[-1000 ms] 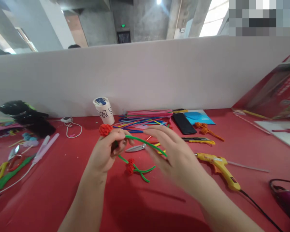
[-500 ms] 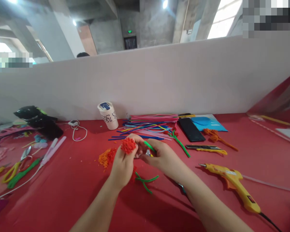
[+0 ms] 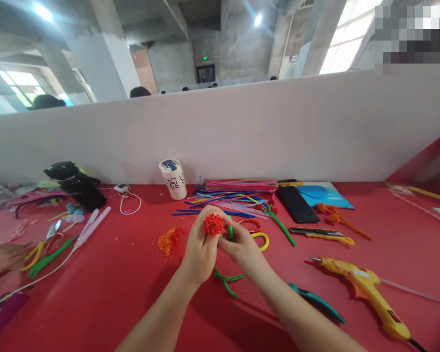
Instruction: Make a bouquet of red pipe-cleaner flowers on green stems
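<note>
My left hand (image 3: 200, 249) is closed around a red pipe-cleaner flower (image 3: 213, 224), its fuzzy head poking up above my fingers. My right hand (image 3: 242, 249) pinches the flower's green stem (image 3: 230, 231) just to the right of the head. The two hands touch each other above the red table (image 3: 106, 288). Below them lies another green stem piece (image 3: 225, 281) on the table. A small pile of orange and red fluff (image 3: 170, 239) sits left of my left hand.
A heap of coloured pipe cleaners (image 3: 234, 193), a paper cup (image 3: 173, 178), a black phone (image 3: 297, 204), a utility knife (image 3: 320, 234) and a yellow glue gun (image 3: 366, 293) lie around. Teal-handled pliers (image 3: 317, 303) rest by my right forearm. Another person's hand (image 3: 2, 259) is at the far left, near scissors (image 3: 40, 244).
The green stem, stretched sideways a second ago, now stands upright between my closed-in hands. The view has tilted up, and another person's hand has appeared at the left.
</note>
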{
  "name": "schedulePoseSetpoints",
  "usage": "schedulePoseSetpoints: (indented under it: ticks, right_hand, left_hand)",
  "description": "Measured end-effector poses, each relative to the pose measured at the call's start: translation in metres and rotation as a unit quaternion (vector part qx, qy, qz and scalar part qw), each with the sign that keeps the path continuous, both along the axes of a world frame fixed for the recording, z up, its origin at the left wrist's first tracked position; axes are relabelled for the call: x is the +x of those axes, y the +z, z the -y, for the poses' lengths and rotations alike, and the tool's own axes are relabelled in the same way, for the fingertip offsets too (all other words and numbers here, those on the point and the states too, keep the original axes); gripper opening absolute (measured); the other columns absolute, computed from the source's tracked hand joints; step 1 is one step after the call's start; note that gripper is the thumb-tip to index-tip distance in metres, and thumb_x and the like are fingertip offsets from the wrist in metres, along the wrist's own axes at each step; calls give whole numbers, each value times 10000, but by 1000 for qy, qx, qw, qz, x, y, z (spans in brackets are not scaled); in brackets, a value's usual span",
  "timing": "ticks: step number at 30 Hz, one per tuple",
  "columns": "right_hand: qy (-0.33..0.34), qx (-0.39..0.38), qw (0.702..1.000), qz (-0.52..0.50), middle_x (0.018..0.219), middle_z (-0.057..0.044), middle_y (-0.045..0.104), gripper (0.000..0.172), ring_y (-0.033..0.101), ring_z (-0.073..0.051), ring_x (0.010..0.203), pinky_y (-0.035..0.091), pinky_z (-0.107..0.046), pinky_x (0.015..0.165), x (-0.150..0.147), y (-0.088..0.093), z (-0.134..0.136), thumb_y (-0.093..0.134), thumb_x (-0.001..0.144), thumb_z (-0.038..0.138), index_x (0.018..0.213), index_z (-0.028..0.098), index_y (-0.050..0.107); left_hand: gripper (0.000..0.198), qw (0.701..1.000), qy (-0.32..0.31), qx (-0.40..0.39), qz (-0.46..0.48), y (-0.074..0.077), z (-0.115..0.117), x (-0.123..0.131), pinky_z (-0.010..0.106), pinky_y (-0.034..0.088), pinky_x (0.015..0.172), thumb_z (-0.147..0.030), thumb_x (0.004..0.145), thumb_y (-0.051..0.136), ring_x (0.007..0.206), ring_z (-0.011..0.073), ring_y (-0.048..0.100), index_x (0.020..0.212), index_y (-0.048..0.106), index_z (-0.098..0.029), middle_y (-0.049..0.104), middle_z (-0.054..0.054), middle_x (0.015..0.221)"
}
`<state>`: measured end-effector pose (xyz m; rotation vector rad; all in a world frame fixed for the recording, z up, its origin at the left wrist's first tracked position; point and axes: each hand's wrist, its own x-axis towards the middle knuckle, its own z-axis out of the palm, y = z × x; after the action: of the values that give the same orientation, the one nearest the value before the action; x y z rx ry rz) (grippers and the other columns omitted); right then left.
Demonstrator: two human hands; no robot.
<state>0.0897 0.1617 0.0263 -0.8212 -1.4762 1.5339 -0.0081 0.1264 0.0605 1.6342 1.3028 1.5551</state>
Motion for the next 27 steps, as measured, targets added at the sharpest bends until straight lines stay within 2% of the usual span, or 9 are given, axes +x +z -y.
schedulePoseSetpoints:
  ticks: [3,5,7,10,12,16,20,24,27]
  right_hand:
    - [2,-7,1000,5,574,65,411,219,274,-63,483,226,-210,458,-2,-3,1,631,647,323,779,164,556]
    - [17,-9,1000,5,552,52,447,188,292,-57,471,227,-210,450,-2,-5,2,636,664,330,663,155,567]
    - [46,-43,998,0,486,46,466,251,275,-46,419,194,-210,412,-1,-6,4,639,677,359,566,151,554]
    - [69,-141,987,-41,424,40,512,269,212,-27,337,117,-206,358,0,-3,7,636,699,398,617,145,595]
    - [72,-197,974,-81,427,34,541,252,185,-16,309,87,-196,336,3,2,9,635,710,388,665,141,616]
    - [72,-245,957,-136,414,40,529,243,166,1,293,75,-172,311,8,10,12,657,690,365,642,129,622]
    - [92,-255,953,-136,411,33,536,240,169,2,295,82,-162,307,9,12,13,653,693,359,638,127,626]
    - [72,-206,969,-113,515,6,602,260,204,0,327,86,-161,321,10,12,12,638,724,386,684,129,641]
    - [47,-166,979,-110,509,12,593,250,211,-3,320,84,-176,321,13,16,12,635,730,379,702,131,651]
  left_hand:
    - [238,994,1,-88,71,4,0,0,279,422,732,-155,769,409,807,172,551,778,646,-182,634,33,841]
    - [256,986,-12,-135,102,4,-1,-2,271,429,733,-178,768,413,845,181,548,765,669,-178,640,38,846]
    - [264,977,-20,-170,129,3,-4,-6,254,442,685,-232,785,427,868,185,544,773,685,-174,634,48,869]
    - [272,956,-29,-216,199,1,-9,-11,205,415,492,-339,793,481,708,147,545,823,684,-162,603,43,798]
    - [277,939,-51,-224,256,1,-11,-12,181,370,396,-373,774,532,545,99,486,857,671,-148,561,16,703]
    - [294,909,-124,-222,331,4,-11,-11,209,410,331,-357,762,572,433,75,411,923,648,-123,486,-20,610]
    - [319,905,-140,-221,334,5,-10,-12,226,427,313,-371,780,554,422,70,427,968,655,-134,537,6,698]
    - [315,917,-135,-228,300,6,-9,-13,166,352,330,-384,785,565,388,52,386,932,691,-136,423,-47,501]
    - [280,919,-147,-228,286,6,-8,-10,170,368,394,-367,766,601,407,52,421,876,709,-134,366,-66,466]
